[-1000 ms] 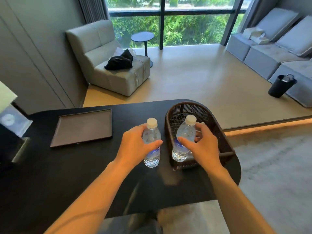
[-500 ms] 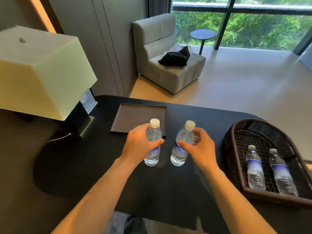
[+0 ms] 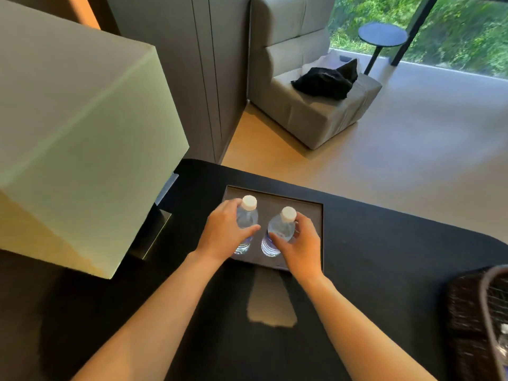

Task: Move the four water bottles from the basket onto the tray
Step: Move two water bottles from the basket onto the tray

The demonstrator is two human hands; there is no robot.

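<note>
Head view
Left hand: the left hand (image 3: 224, 231) is curled round the left bottle (image 3: 246, 225), thumb across its near side and fingers wrapped behind; the grip sits on the body, below the white cap.
Right hand: the right hand (image 3: 299, 244) is closed round the right bottle (image 3: 279, 233) in the same way, thumb on the near left of it, fingers behind the shoulder.
Bottles: both stand upright or nearly so, just beside each other but apart, over the near half of the tray (image 3: 308, 213); whether their bases rest on it or hang just above cannot be told.
Tray: a dark, shallow, raised-rim rectangle on the black table (image 3: 384, 257), its far half bare (the right hand covers its near right corner).
Basket: the woven basket (image 3: 467, 320) is cut off at the right edge of the frame, well apart from the tray; its contents are blurred.
Edges: the table's far edge runs just beyond the tray and curves round at the right.
Open room: bare tabletop lies between tray and basket and near the person's forearms.
Left side: a large pale lamp shade (image 3: 77, 133) overhangs the table, its base (image 3: 154, 232) near the tray's left rim.
</note>
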